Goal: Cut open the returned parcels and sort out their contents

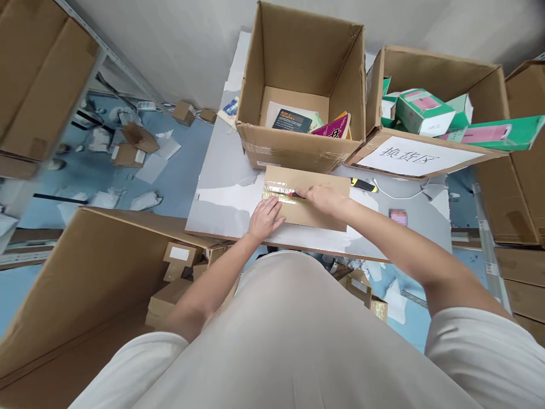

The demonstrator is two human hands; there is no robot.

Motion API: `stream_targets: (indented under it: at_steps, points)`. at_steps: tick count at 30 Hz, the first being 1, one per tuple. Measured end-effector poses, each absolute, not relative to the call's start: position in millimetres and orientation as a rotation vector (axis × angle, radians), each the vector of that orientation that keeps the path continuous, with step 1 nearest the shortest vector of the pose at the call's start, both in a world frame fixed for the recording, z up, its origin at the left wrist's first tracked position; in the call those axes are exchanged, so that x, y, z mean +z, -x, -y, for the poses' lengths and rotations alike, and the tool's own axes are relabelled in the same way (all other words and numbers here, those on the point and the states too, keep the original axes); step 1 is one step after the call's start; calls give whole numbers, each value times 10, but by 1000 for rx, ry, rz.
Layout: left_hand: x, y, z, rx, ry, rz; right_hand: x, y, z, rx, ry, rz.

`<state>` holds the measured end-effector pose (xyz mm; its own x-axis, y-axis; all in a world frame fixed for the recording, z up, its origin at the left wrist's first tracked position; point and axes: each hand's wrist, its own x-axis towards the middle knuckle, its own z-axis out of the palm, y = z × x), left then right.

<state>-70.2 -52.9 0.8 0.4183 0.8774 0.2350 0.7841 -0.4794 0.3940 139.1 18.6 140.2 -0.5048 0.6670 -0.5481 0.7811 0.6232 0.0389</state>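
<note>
A flat brown cardboard box (313, 213) lies on the table with strips of shiny clear tape (276, 186) across its left part. My left hand (264, 218) rests on the box's near left corner, fingers stretched out. My right hand (326, 199) is closed around a small red and black cutter (294, 195), whose tip points left at the tape. Most of its handle is hidden under my fingers. Just right of the box lies a yellow and black utility knife (364, 184).
Behind the box stands an open carton (298, 139) with several books inside. To its right, another carton (443, 74) holds green boxes. A white cable (400, 196) and a small blurred card-like item (398, 217) lie on the table (217, 218). A large carton (85, 272) stands at lower left.
</note>
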Motion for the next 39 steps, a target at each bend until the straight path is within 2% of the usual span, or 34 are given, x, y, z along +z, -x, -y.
stream_targets:
  at_steps: [12,17,19,22,24,27,31,39]
  points:
    - [-45,722,449,606,-2456,-1454,1504,-3014,310,-241,-1459,-1984]
    - [17,717,436,594,-2459,-1476,1436,-3435,696,-299,-1739,-2074]
    - [72,714,447,581,-2454,-1466,1325,-3519,871,-454,-2003,-2089]
    - [167,694,449,567,-2456,-1477,1052,-3474,1074,-1049,-2430,-1946]
    - [224,665,425,555,-2472,-1504,850,-3356,1136,-1489,-2568,-1822]
    - [283,610,364,532,-2525,-1506,624,-3179,1138,-1882,-2628,-1745]
    - [303,557,319,520,-2571,-1500,502,-3108,1097,-2110,-2640,-1699]
    - [270,534,339,464,-2542,-1528,441,-3082,1105,-2217,-2582,-1653]
